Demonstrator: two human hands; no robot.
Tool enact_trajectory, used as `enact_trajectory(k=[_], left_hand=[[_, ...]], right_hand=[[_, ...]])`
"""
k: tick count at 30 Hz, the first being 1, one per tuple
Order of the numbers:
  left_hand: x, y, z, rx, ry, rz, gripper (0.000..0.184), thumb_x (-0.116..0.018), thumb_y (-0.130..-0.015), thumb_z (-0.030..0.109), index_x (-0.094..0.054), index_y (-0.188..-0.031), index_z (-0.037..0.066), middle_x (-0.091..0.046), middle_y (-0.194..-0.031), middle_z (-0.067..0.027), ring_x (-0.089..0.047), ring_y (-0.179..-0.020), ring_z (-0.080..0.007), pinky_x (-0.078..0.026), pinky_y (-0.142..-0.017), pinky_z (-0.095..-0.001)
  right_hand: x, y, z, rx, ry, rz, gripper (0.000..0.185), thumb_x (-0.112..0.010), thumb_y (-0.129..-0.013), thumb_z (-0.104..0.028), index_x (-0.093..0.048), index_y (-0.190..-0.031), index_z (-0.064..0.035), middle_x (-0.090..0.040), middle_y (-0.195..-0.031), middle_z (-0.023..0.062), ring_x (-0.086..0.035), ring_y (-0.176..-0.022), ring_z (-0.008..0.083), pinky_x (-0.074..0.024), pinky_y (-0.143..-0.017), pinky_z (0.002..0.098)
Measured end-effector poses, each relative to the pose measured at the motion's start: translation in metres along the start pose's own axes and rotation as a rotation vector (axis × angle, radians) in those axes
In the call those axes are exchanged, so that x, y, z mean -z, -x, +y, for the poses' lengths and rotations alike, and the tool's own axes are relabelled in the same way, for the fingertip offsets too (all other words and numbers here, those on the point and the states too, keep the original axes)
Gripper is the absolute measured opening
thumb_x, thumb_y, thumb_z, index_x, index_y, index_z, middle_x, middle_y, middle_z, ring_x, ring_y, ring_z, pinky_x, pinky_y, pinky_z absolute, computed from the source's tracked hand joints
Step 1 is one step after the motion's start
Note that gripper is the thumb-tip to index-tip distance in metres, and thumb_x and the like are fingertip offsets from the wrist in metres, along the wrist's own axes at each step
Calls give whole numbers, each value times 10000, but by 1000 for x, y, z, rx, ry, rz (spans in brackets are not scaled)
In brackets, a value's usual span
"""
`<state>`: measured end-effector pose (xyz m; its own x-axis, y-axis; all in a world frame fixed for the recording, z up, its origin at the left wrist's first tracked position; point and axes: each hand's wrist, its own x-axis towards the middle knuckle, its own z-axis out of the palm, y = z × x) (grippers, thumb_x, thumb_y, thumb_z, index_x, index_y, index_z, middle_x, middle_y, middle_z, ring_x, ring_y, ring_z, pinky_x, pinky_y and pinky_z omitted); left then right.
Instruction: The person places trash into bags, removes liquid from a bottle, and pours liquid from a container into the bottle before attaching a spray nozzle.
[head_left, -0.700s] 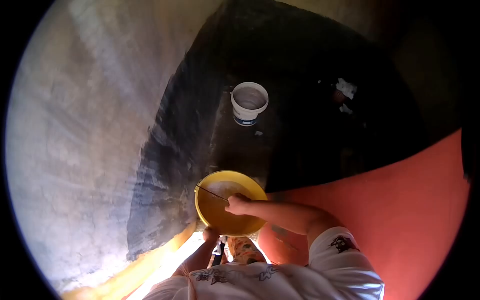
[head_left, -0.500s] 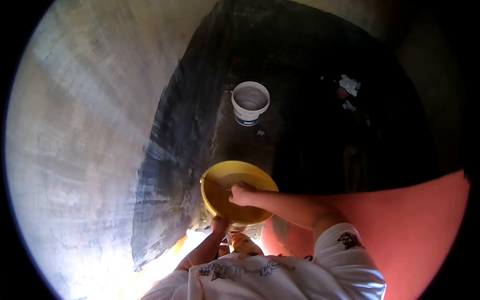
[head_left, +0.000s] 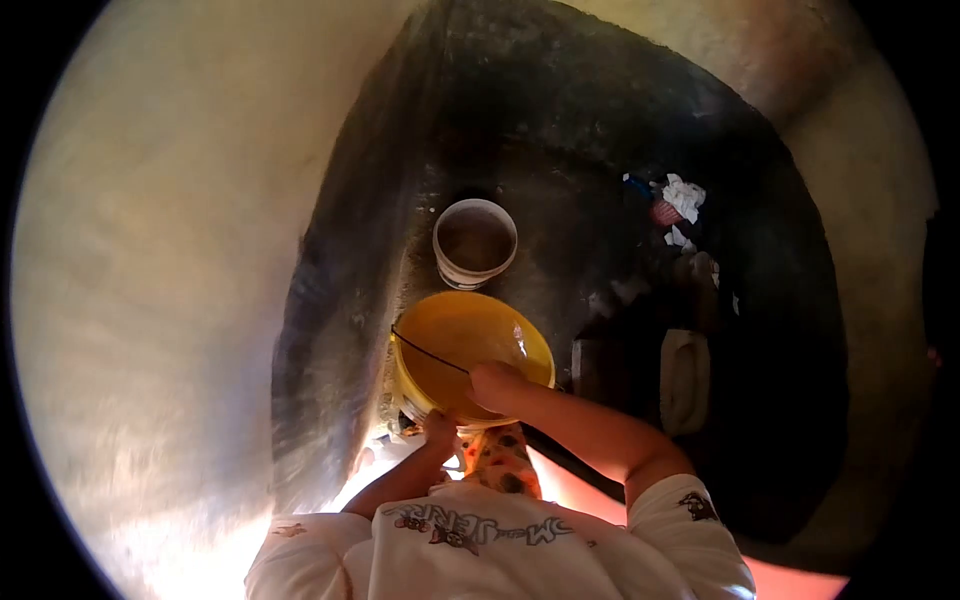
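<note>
We have the right grip clamped on the handle of the bucket, which is just under it; the left grip touches the near side, clamped or not we cannot tell. Should the thin handle slip, we judge the bucket could tip; swung forward, it might knock the tub beyond both grips. The bucket's mouth faces up towards us, long axis running from mouth down to base.
</note>
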<state>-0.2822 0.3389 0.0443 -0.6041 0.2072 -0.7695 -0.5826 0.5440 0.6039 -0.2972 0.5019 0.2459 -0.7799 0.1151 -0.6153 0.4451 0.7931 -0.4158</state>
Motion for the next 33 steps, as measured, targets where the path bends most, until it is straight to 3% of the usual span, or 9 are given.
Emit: enact_trajectory(k=[2, 9, 11, 15, 18, 21, 26, 28, 33], left_hand=[[-7, 0, 48, -250, -73, 48, 342, -592, -748, 252, -564, -857, -71, -609, -716, -171, -557, -574, -215, -434, -510, -356], [-70, -106, 123, -67, 67, 292, 332, -625, -720, 254, -604, -877, -38, -636, -777, -192, -628, -722, -265, -483, -616, -358], [-81, -167, 97, -182, -422, 307, 418, -601, -707, 350, -610, -867, -36, -623, -780, -231, -618, -750, -338, -474, -674, -411], [-88, -226, 84, -82, -44, 228, 447, -568, -705, 395, -614, -825, -33, -619, -777, -238, -604, -774, -383, -457, -726, -445], [-102, -250, 135, -25, -472, 246, 450, -558, -725, 382, -600, -867, -43, -618, -798, -239, -606, -782, -373, -459, -730, -442], [-110, -234, 173, 64, -52, 276, 436, -553, -746, 371, -596, -857, -49, -618, -778, -231, -606, -779, -366, -458, -717, -449], [-123, -253, 176, -209, -389, 211, 379, -552, -776, 323, -590, -850, -47, -619, -730, -193, -617, -667, -278, -468, -598, -372], [-132, -235, 230, -68, -178, 126, 357, -540, -789, 300, -587, -853, -48, -620, -717, -171, -614, -635, -244, -463, -568, -347], [-126, -252, 233, -372, -199, -9, 275, -512, -811, 198, -569, -868, -65, -614, -687, -130, -589, -591, -208, -454, -540, -318]], right_hand=[[23, -29, 23, -3, -4, -41, 301, -539, -764, -250, -614, -853, 28, -608, -856, 218, -587, -857, 347, -462, -745, 425], [86, -133, 93, 169, -143, 15, 345, -491, -781, -158, -504, -1096, -15, -610, -885, 207, -590, -859, 352, -463, -756, 440], [104, -163, 119, 159, -123, -84, 335, -484, -789, -157, -509, -1092, -17, -610, -892, 204, -592, -857, 349, -464, -756, 440], [122, -216, 137, 228, -150, -45, 295, -475, -796, -153, -525, -1062, -35, -618, -867, 188, -597, -827, 356, -471, -727, 443], [113, -270, 165, 218, -108, 91, 237, -478, -807, -161, -551, -1008, -59, -619, -838, 178, -596, -781, 366, -470, -697, 450], [123, -288, 173, 270, -165, 107, 203, -478, -822, -187, -567, -963, -70, -614, -811, 177, -590, -750, 372, -464, -671, 456], [153, -312, 186, 256, -139, 98, 191, -480, -835, -210, -577, -944, -86, -608, -780, 181, -587, -732, 369, -457, -653, 462], [173, -319, 199, 262, -77, 117, 186, -480, -836, -208, -582, -944, -95, -611, -781, 173, -589, -737, 361, -458, -656, 460], [182, -339, 218, 232, -46, 194, 185, -483, -832, -197, -592, -953, -109, -619, -807, 148, -593, -752, 345, -464, -676, 449]])
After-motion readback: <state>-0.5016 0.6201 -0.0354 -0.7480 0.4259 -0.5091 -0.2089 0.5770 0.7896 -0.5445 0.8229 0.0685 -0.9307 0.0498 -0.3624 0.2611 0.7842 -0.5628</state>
